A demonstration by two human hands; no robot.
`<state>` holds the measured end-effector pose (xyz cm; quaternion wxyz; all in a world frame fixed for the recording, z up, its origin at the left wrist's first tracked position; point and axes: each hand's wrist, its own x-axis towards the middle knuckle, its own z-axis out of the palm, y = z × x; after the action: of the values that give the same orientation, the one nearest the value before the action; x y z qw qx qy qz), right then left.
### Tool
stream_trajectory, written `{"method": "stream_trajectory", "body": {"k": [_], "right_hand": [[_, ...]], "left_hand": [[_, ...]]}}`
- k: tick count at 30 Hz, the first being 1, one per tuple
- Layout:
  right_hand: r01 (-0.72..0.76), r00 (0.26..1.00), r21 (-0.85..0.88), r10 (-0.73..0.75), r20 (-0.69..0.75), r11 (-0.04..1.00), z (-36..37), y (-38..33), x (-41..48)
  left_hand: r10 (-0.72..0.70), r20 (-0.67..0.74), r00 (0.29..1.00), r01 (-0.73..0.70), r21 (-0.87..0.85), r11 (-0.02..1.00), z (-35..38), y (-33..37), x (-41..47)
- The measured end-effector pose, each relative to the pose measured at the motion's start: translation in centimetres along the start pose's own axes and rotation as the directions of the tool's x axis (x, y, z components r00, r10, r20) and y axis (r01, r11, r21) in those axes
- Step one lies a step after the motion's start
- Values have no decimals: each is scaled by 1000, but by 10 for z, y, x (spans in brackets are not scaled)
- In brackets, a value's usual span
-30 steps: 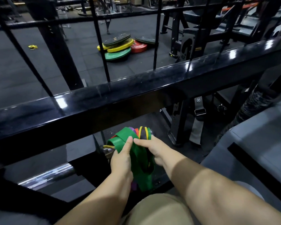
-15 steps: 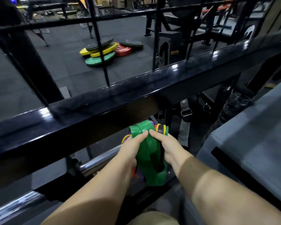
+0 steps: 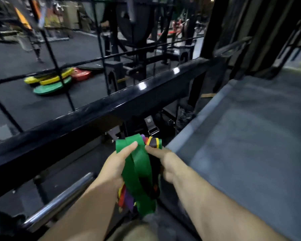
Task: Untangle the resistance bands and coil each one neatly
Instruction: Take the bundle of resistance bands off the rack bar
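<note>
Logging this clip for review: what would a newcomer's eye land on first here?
The bright tangle of resistance bands, a wide green one outermost, sits at bottom centre, gripped by the left hand and right hand. Behind it a glossy black rail crosses the frame diagonally; beyond, at upper left, yellow, green and red weight plates lie on the floor.

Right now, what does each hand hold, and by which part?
Left hand pinches the wide green rubber band near its top; right hand, the black-and-yellow band likewise.
</note>
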<state>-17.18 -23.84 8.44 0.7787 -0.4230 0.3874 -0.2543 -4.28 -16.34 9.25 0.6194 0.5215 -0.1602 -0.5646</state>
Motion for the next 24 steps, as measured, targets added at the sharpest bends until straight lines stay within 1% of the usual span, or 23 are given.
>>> {"method": "stream_trajectory", "body": {"k": [4,6,9,11,12,15,17,19,21,24], "right_hand": [[147,986,-27,-149,-70,989,-11,-25,-36],[228,971,-21,-229,-63,973,-17,-39,-59],[330,943,10,-329,-51,944,-25,-65,-98],[374,926,19,-373,-59,927,-30,-84,-123],[388,919,18,-385,-83,922,-34,-93,-136],[432,888,-20,-429,-165,902,-50,-121,-174],[466,856,-61,-467,-223,883,-62,-140,-202],[517,812,-88,-520,-265,852,-77,-160,-228],[547,772,-114,-553,-315,829,-96,-182,-250],[571,700,-161,-580,-417,805,-134,-213,-278]], "left_hand": [[77,35,996,-80,73,994,34,19,-17],[120,68,990,-128,120,984,54,30,-30],[137,111,984,-155,177,972,82,47,-52],[175,181,968,-207,178,962,106,57,-74],[193,231,954,-236,175,956,119,61,-87],[210,306,929,-278,200,940,161,74,-117],[223,352,909,-310,215,926,191,80,-131],[199,376,905,-305,248,920,223,87,-138],[182,437,881,-310,240,920,257,92,-141],[163,472,867,-308,250,918,311,93,-128]]}}
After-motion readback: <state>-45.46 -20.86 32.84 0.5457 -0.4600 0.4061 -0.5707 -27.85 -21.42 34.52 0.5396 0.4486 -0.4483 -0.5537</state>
